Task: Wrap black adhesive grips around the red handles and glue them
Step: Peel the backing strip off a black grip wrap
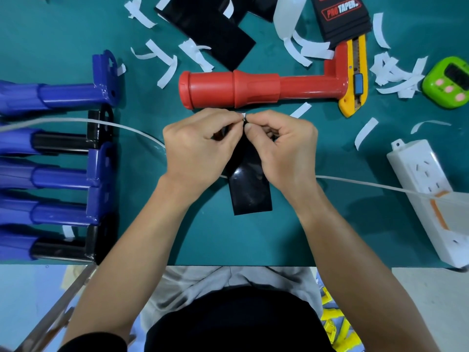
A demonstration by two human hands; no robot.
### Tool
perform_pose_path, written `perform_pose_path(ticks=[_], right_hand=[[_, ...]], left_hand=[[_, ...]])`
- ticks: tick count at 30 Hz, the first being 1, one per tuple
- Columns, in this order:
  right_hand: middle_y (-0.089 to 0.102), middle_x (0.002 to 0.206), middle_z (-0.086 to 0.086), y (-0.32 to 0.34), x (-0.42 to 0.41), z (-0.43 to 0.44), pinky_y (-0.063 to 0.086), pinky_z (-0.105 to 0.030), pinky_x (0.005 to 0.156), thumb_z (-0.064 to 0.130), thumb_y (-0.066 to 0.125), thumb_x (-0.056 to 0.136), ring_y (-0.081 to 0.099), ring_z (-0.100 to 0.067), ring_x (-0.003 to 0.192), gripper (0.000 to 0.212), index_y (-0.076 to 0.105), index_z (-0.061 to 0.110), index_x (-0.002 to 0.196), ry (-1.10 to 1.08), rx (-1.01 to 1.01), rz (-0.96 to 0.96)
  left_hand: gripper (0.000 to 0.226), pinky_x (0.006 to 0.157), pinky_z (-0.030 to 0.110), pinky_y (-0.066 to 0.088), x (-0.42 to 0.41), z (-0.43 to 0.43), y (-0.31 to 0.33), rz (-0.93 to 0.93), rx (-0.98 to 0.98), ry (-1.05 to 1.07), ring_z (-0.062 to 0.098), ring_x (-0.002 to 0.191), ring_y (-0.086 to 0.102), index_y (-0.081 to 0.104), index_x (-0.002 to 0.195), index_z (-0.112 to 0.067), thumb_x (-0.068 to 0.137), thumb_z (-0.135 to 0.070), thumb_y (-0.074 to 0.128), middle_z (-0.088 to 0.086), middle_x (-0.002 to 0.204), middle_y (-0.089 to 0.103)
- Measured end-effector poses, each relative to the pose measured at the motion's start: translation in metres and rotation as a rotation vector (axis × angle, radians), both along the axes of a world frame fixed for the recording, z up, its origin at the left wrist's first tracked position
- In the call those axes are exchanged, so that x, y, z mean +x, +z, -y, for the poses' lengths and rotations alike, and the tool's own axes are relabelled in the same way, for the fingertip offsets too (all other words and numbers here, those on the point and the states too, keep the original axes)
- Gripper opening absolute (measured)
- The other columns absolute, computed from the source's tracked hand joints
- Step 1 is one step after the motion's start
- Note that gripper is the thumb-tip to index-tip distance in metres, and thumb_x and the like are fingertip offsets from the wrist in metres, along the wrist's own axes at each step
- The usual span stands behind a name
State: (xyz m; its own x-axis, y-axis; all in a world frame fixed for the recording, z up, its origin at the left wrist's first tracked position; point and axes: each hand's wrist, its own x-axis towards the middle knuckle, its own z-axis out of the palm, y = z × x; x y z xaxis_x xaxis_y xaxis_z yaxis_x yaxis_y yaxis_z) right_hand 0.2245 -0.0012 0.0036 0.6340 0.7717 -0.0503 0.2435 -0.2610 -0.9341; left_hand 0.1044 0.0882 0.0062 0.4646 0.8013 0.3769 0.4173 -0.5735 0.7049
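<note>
**While a white liner corner is picked loose, one red plastic handle lies bare**

Because finished pieces need to be out of the way, five blue-sleeved handles lie stacked well to the left of the fingers, three on blue tubes and two on black. A white cable runs from there toward the wrists. The left hand pinches the top edge of one glossy black adhesive grip strip between thumb and forefinger, steadying it. The strip hangs down between the palms and its lower end rests on the green table. The right hand, fingers curled, nips the same edge at the white corner, apparently to start peeling the backing so the glue side is exposed.

Just beyond the fingertips lies the single red handle, unwrapped and close, probably so the strip can go straight onto it. Farther beyond sit spare black sheets, overlapping too much to count. To the right of the fingers are one yellow utility knife, one green timer and one white power strip. Peeled white backing scraps litter the far side, too tangled for a sure count.
</note>
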Motion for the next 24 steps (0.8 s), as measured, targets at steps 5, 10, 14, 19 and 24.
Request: perform_pose_path(ticks=[5,10,14,19,24], right_hand=[[0.072,0.079,0.009,-0.002,-0.001,0.001,0.051,-0.021,0.065,0.008,0.072,0.092,0.061,-0.011,0.063,0.013,0.083,0.014,0.094,0.004,0.009,0.046],[0.078,0.085,0.006,-0.003,-0.004,0.004,0.058,-0.034,0.069,0.004,0.073,0.092,0.069,-0.010,0.070,0.012,0.083,0.007,0.097,0.012,0.039,0.116],[0.080,0.088,0.002,-0.003,-0.003,0.004,0.059,-0.038,0.071,0.003,0.074,0.092,0.073,-0.013,0.077,0.012,0.083,0.006,0.098,0.017,0.055,0.149],[0.080,0.089,0.007,-0.003,-0.005,0.004,0.057,-0.026,0.072,0.004,0.075,0.092,0.072,-0.008,0.077,0.011,0.083,0.008,0.099,0.007,0.060,0.117],[0.075,0.080,0.018,-0.001,-0.005,0.002,0.050,-0.015,0.069,0.004,0.074,0.090,0.068,-0.004,0.071,0.013,0.084,0.012,0.095,-0.002,0.052,0.021]], left_hand=[[0.006,0.070,0.009,0.048,0.000,-0.001,0.000,-0.034,-0.030,0.001,-0.004,0.073,0.057,0.084,0.088,-0.011,0.086,-0.011,0.079,-0.001,0.085,0.079],[0.008,0.064,0.009,0.043,0.002,0.003,0.005,-0.046,-0.099,0.047,0.002,0.063,0.054,0.083,0.081,-0.014,0.080,-0.008,0.077,-0.008,0.071,0.072],[0.005,0.061,0.009,0.040,0.004,0.005,0.008,-0.062,-0.125,0.052,0.005,0.059,0.052,0.080,0.076,-0.016,0.078,-0.012,0.077,-0.021,0.068,0.059],[0.006,0.060,0.014,0.041,0.005,0.005,0.009,-0.024,-0.225,0.051,-0.005,0.055,0.049,0.077,0.074,-0.016,0.077,-0.012,0.073,-0.022,0.067,0.060],[0.020,0.055,0.018,0.039,0.007,0.003,0.012,0.086,-0.376,0.042,0.000,0.052,0.049,0.071,0.072,-0.033,0.074,-0.013,0.069,-0.024,0.060,0.061]])
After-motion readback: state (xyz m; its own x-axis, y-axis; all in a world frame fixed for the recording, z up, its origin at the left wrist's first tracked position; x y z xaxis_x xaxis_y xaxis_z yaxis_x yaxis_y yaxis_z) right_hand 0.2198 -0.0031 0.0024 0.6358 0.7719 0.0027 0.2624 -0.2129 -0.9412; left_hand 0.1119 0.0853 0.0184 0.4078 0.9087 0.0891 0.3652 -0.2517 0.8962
